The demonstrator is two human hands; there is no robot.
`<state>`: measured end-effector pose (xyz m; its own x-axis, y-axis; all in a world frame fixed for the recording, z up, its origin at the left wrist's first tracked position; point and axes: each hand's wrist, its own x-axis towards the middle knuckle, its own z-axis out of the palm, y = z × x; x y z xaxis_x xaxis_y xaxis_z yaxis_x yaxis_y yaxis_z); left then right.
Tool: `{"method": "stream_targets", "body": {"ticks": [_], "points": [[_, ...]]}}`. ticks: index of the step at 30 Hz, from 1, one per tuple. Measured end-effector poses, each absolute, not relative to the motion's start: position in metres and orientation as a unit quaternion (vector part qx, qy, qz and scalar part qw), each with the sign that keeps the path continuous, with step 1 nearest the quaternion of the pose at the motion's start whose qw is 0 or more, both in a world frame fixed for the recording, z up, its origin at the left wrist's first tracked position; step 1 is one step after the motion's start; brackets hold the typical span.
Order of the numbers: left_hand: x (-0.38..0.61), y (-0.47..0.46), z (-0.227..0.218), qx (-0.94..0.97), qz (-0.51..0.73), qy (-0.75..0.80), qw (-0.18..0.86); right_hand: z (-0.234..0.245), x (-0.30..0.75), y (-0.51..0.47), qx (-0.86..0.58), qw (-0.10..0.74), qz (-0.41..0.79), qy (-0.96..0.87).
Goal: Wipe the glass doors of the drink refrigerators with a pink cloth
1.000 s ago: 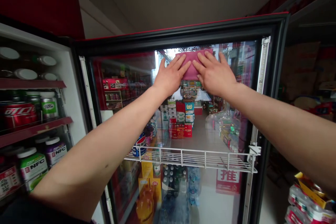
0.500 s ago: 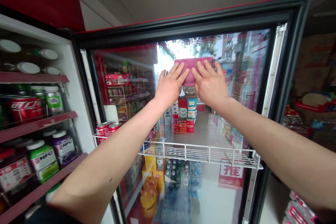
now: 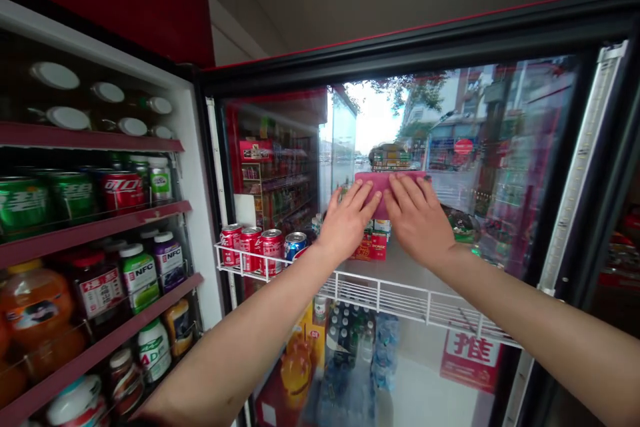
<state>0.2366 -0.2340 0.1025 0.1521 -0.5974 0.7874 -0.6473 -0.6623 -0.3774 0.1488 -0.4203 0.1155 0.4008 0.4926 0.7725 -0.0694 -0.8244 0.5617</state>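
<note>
A folded pink cloth point(image 3: 380, 181) lies flat against the inner glass of the open fridge door point(image 3: 500, 167). My left hand point(image 3: 347, 223) presses its lower left part with fingers stretched out. Beside it, my right hand point(image 3: 419, 219) presses the lower right part, fingers also flat. Both hands sit just above the white wire door rack point(image 3: 400, 297).
Several red cans and a blue one point(image 3: 260, 245) stand in the door rack at the left. The fridge shelves point(image 3: 100, 220) on the left hold cans, bottles and jars. The black door frame point(image 3: 595, 213) runs along the right. Through the glass I see shop shelves and a street.
Both hands have slid the pink cloth down the glass from near the top of the door to just above the wire rack. My view has turned left, showing more of the fridge shelves.
</note>
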Motion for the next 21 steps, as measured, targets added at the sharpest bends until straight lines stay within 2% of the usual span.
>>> {"method": "stream_targets", "body": {"ticks": [5,10,21], "points": [[0.237,-0.228,0.106,0.756,0.5,-0.42,0.045,0.112,0.172,-0.434,0.783,0.268,0.509,0.237],[0.226,-0.192,0.094,0.76,0.488,-0.403,0.147,0.107,0.189,-0.431,0.803,0.246,0.492,0.228],[0.245,-0.06,0.05,0.822,0.426,-0.256,0.279,0.124,0.254,-0.31,0.81,0.277,0.429,0.288]]}}
